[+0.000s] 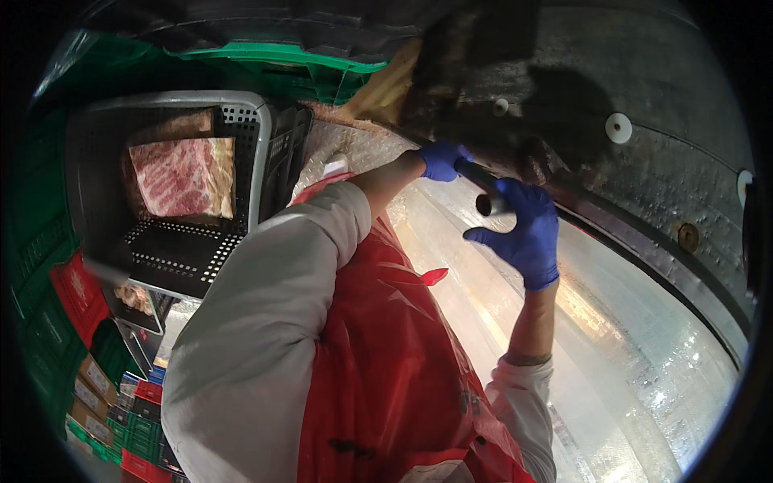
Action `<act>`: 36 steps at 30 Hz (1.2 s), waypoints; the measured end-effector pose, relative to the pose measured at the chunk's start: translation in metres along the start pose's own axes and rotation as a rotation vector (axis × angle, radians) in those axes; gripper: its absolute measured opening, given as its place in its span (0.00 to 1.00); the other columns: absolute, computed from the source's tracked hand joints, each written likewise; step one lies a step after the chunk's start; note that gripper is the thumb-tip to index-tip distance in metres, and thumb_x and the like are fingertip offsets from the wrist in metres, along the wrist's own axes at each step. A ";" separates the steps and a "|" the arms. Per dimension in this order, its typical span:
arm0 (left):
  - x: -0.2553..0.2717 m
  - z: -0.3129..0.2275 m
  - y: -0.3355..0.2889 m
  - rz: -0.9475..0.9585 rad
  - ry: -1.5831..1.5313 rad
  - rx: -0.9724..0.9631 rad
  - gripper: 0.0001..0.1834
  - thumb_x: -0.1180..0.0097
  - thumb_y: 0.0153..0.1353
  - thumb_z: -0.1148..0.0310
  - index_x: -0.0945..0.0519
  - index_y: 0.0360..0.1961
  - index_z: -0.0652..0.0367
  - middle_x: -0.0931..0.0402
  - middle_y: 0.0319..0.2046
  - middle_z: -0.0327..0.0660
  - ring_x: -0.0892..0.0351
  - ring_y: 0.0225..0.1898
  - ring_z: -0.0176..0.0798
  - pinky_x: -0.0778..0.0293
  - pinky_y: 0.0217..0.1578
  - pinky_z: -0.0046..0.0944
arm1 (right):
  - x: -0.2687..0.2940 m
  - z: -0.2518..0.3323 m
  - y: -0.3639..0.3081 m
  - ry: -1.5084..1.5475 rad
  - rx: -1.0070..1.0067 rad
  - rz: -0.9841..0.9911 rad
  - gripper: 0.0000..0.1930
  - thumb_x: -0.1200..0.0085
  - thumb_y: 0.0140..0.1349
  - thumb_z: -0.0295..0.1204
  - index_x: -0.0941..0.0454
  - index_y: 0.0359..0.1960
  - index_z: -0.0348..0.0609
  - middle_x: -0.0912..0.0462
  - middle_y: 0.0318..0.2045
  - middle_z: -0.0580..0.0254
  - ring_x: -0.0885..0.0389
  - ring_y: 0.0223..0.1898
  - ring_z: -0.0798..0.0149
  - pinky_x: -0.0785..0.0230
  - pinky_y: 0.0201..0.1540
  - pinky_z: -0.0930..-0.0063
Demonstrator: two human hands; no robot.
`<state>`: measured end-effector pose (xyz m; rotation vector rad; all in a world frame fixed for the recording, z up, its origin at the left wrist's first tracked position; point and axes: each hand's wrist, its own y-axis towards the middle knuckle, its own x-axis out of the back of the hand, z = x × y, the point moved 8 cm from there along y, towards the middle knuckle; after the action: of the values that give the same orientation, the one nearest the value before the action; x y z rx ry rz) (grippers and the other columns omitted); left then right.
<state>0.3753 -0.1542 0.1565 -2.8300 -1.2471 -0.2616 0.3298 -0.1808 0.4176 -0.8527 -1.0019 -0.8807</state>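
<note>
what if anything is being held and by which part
A dark bar: the left hand grips its far end. The right hand has its fingers over the nearer end, thumb spread; whether it grips too cannot be told.

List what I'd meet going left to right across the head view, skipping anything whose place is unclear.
Stacked cardboard boxes, slab of meat, left hand, right hand, middle white disc on the dark wall, rusty round fitting.
</note>
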 end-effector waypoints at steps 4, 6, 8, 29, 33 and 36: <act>0.024 -0.033 0.006 -0.178 0.018 -0.126 0.13 0.44 0.45 0.82 0.18 0.32 0.55 0.17 0.31 0.51 0.17 0.38 0.58 0.24 0.40 0.51 | 0.038 0.002 0.027 -0.204 0.068 -0.152 0.17 0.24 0.49 0.31 0.15 0.40 0.43 0.14 0.33 0.52 0.15 0.31 0.50 0.22 0.36 0.63; 0.029 -0.056 -0.006 -0.423 0.022 -0.190 0.20 0.43 0.44 0.81 0.15 0.41 0.53 0.17 0.36 0.51 0.17 0.42 0.60 0.21 0.43 0.50 | 0.060 0.008 0.026 -0.097 0.042 -0.165 0.11 0.29 0.51 0.23 0.14 0.36 0.44 0.14 0.31 0.51 0.14 0.32 0.51 0.22 0.36 0.66; 0.034 -0.064 -0.021 -0.587 -0.035 -0.235 0.18 0.44 0.44 0.82 0.16 0.37 0.53 0.17 0.35 0.49 0.16 0.42 0.58 0.21 0.43 0.50 | 0.056 0.013 0.028 -0.081 0.151 -0.261 0.11 0.26 0.49 0.33 0.14 0.33 0.49 0.18 0.26 0.56 0.18 0.25 0.51 0.25 0.29 0.63; 0.027 -0.022 0.016 -0.590 0.048 0.134 0.18 0.42 0.49 0.72 0.14 0.43 0.54 0.16 0.40 0.57 0.17 0.44 0.64 0.20 0.48 0.55 | 0.050 -0.017 0.053 -0.142 0.178 -0.262 0.10 0.31 0.45 0.33 0.17 0.29 0.49 0.19 0.25 0.52 0.18 0.28 0.46 0.25 0.29 0.58; 0.022 -0.040 0.013 -0.556 0.066 0.124 0.17 0.40 0.50 0.70 0.14 0.43 0.55 0.16 0.40 0.56 0.17 0.44 0.63 0.20 0.48 0.55 | 0.052 -0.005 0.035 -0.167 0.187 -0.340 0.10 0.30 0.47 0.35 0.16 0.30 0.52 0.19 0.25 0.53 0.17 0.27 0.48 0.26 0.28 0.61; 0.006 0.032 0.025 -0.429 0.064 0.163 0.12 0.35 0.52 0.67 0.14 0.39 0.56 0.16 0.37 0.56 0.15 0.41 0.60 0.20 0.43 0.49 | -0.014 -0.059 0.044 -0.277 0.173 -0.220 0.09 0.31 0.47 0.35 0.20 0.27 0.51 0.18 0.26 0.52 0.17 0.28 0.45 0.27 0.28 0.58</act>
<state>0.4021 -0.1638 0.1272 -2.3764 -1.7601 -0.2457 0.3848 -0.2132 0.3786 -0.7383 -1.4141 -0.8598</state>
